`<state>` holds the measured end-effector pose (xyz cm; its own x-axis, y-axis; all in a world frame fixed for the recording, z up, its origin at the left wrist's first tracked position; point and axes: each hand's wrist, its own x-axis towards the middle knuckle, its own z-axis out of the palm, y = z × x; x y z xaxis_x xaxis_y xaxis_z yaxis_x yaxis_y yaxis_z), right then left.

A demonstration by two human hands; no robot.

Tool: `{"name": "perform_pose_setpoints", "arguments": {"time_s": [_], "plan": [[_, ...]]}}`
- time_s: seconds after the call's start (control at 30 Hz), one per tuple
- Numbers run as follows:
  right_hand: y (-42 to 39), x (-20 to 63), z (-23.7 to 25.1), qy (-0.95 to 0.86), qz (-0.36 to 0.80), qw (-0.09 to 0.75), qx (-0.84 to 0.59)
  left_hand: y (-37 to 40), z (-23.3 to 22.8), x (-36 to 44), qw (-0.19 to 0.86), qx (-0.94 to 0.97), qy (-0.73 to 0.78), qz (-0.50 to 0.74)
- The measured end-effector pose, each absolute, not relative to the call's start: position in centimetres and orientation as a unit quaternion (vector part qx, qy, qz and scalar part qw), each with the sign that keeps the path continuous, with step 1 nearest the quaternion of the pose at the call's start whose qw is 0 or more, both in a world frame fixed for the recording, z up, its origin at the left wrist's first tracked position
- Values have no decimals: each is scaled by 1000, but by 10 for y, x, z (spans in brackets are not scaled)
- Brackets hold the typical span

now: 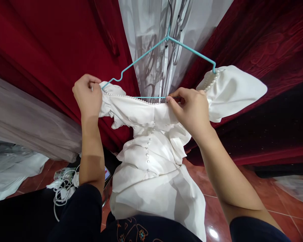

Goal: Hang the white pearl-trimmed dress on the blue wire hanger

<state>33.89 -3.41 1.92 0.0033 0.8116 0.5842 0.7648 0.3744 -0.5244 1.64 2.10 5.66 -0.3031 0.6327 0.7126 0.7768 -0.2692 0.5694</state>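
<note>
A white dress (146,158) with a pearl-trimmed neckline and a row of small buttons hangs in front of me on a light blue wire hanger (192,50). My left hand (88,97) pinches the dress's sleeve edge by the hanger's left end. At the middle of the neckline, my right hand (190,109) grips the top edge of the fabric close to the hanger's lower bar. The puffed right sleeve (238,90) sits out on the hanger's other end. Parts of the fingertips are hidden behind the cloth.
Red curtains (53,43) hang on both sides, with white metal racks (170,64) between them. White cables (63,193) lie on a dark surface at lower left. Sheer pale fabric (40,117) drapes at left, above a red tiled floor (214,211).
</note>
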Motion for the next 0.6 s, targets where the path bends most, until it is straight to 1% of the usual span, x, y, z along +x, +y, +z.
{"name": "perform_pose_setpoints", "arguments": {"time_s": [0.07, 0.13, 0.17, 0.23, 0.33, 0.4, 0.47, 0.6], "plan": [[-31, 337, 16, -702, 29, 442, -558, 17, 36, 6, 25, -559, -630, -538], [-29, 336, 13, -702, 27, 449, -552, 11, 11, 6, -28, -573, -629, -525], [-29, 336, 11, -703, 23, 452, -549, 7, 0, 11, -44, -595, -610, -520], [-28, 335, 7, -703, 11, 459, -544, -3, -14, 30, -38, -674, -528, -515], [-27, 333, 2, -699, -11, 478, -531, -17, -12, 68, 47, -773, -353, -524], [-27, 333, -1, -697, -22, 495, -518, -20, 0, 90, 85, -786, -284, -543], [-29, 333, -3, -707, -22, 504, -496, -19, 11, 106, 84, -779, -289, -550], [-39, 340, -2, -756, 7, 492, -432, -10, 12, 119, 49, -805, -360, -469]]}}
